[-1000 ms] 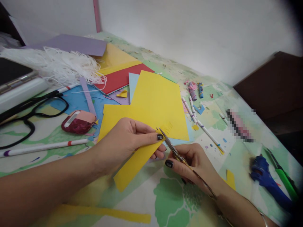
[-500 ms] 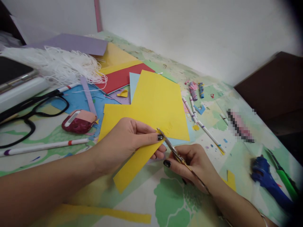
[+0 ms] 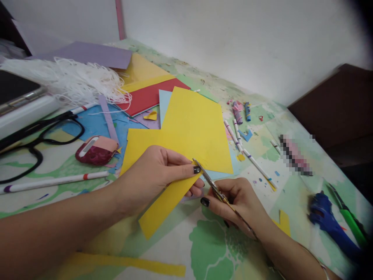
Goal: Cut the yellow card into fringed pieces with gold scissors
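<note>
My left hand [image 3: 163, 167] pinches a yellow paper strip [image 3: 169, 206] between thumb and fingers; the strip slants down toward the front. My right hand [image 3: 239, 202] is closed on scissors [image 3: 214, 186], whose blades point up and left, with the tip beside my left thumb at the strip's upper end. The blades look closed or nearly so. Behind my hands lies a larger yellow sheet [image 3: 198, 124] over a light blue one [image 3: 164, 103]. Another yellow strip [image 3: 157, 266] rests on the patterned tablecloth near the front edge of the view.
Black glasses [image 3: 37, 149], a maroon case [image 3: 97, 149], white string [image 3: 75, 81] and red paper [image 3: 154, 95] lie left and behind. To the right are white paper sticks [image 3: 233, 134], a blue glue gun [image 3: 326, 216], a green-handled cutter [image 3: 349, 221] and paper scraps.
</note>
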Demonstrator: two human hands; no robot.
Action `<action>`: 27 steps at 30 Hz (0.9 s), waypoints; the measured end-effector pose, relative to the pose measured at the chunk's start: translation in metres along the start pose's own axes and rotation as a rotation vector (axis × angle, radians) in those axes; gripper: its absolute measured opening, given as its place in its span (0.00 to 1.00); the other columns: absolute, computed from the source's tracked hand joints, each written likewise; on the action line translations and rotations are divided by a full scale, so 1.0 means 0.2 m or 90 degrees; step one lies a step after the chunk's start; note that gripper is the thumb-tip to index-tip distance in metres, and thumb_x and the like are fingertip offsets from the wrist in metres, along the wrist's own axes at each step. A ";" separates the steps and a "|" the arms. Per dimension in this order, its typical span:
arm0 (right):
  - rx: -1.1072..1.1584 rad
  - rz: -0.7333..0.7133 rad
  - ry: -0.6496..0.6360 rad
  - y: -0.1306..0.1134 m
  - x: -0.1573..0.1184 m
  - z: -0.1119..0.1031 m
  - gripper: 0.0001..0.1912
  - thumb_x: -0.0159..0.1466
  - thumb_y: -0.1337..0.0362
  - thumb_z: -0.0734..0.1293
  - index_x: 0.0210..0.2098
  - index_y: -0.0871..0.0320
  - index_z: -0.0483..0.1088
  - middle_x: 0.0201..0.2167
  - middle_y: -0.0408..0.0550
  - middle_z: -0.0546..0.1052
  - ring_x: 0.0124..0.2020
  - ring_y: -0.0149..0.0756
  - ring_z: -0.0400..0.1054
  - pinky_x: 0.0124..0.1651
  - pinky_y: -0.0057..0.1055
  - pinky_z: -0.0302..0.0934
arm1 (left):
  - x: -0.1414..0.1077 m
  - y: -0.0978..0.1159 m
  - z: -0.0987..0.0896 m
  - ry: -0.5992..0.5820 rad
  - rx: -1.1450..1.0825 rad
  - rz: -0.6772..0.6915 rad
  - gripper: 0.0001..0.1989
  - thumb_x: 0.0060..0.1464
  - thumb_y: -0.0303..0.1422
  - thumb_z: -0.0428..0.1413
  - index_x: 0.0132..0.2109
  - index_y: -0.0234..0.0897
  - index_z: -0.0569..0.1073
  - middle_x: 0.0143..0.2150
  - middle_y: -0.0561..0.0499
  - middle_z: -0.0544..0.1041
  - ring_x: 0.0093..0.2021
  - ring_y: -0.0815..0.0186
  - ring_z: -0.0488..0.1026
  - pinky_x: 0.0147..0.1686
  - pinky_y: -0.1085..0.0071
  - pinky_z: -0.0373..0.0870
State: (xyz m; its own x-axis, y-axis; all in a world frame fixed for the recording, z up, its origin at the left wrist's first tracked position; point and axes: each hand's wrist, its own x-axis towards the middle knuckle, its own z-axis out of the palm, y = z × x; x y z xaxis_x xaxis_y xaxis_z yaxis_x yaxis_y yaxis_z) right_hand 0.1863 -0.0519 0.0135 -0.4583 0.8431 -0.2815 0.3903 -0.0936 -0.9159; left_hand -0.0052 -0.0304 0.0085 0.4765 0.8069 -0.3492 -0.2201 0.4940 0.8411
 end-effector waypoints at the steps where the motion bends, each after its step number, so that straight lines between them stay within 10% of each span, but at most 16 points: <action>1: 0.001 0.002 0.002 0.00 0.00 0.00 0.20 0.57 0.56 0.67 0.17 0.59 0.57 0.12 0.35 0.55 0.13 0.20 0.45 0.14 0.22 0.37 | 0.00 0.00 0.00 0.005 -0.001 -0.001 0.07 0.49 0.32 0.58 0.28 0.34 0.78 0.26 0.48 0.80 0.28 0.66 0.77 0.31 0.75 0.73; 27: 0.174 0.033 -0.063 0.00 -0.01 -0.03 0.13 0.53 0.63 0.72 0.23 0.62 0.64 0.15 0.35 0.59 0.14 0.20 0.50 0.14 0.19 0.42 | 0.01 0.01 0.01 0.020 -0.011 -0.022 0.05 0.49 0.30 0.58 0.29 0.32 0.78 0.26 0.47 0.80 0.29 0.65 0.78 0.30 0.75 0.73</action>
State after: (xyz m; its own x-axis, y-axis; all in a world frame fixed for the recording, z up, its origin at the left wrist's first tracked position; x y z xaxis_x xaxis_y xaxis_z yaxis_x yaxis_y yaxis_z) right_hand 0.1927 -0.0501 0.0156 -0.5236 0.7793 -0.3443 0.1917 -0.2860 -0.9389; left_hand -0.0041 -0.0280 0.0108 0.4566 0.7993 -0.3907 -0.2194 0.5267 0.8212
